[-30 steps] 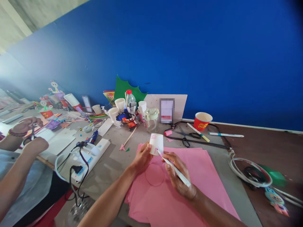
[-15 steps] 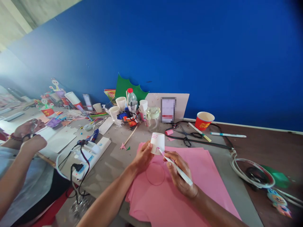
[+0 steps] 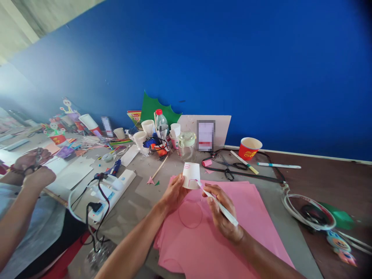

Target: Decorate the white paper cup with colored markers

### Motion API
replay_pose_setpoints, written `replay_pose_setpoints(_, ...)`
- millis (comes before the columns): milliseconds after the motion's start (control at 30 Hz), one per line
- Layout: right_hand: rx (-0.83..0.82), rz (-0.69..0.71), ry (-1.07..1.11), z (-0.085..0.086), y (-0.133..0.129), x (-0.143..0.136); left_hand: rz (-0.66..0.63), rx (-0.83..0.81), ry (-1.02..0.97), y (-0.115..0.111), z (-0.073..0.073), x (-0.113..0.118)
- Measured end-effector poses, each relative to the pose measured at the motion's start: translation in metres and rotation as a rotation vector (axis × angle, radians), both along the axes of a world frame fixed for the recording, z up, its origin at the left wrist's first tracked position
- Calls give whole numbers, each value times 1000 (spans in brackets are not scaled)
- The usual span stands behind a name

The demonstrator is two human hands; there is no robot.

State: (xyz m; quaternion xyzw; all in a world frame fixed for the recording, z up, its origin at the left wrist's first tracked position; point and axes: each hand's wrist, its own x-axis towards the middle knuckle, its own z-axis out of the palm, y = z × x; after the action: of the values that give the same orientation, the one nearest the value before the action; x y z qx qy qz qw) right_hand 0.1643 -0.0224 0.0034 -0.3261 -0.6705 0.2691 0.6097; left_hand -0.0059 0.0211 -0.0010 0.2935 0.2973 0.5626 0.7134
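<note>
A white paper cup (image 3: 191, 172) with pink marker lines on its side is held by my left hand (image 3: 174, 192), thumb on its wall. My right hand (image 3: 223, 209) grips a white marker (image 3: 222, 209), whose pink tip is at the lower right of the cup's drawn side. Both hands are above a stack of pink paper (image 3: 215, 252). A circle is drawn on the top sheet, below the cup.
A power strip (image 3: 116, 195) with cables lies left. Behind are a glass jar (image 3: 186, 149), a bottle (image 3: 161, 123) and cups. Scissors (image 3: 229, 174), a red cup (image 3: 249, 149) and markers lie right. Another person's hands (image 3: 39, 176) are at far left.
The pink line on the cup has grown to the right, with a top stroke now drawn. The cup has shifted slightly left, and the marker tip has moved slightly right and up.
</note>
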Motion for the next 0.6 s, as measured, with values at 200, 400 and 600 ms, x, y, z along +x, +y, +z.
replay_pose_setpoints(200,2,-32,3,1,2,1,-44,22,-34,1,1,-1)
replay_pose_setpoints(400,-16,-27,25,1,3,0,-36,-27,-78,2,0,-3)
replay_pose_setpoints(600,-23,-12,43,2,3,0,-59,-53,-63,2,1,-6)
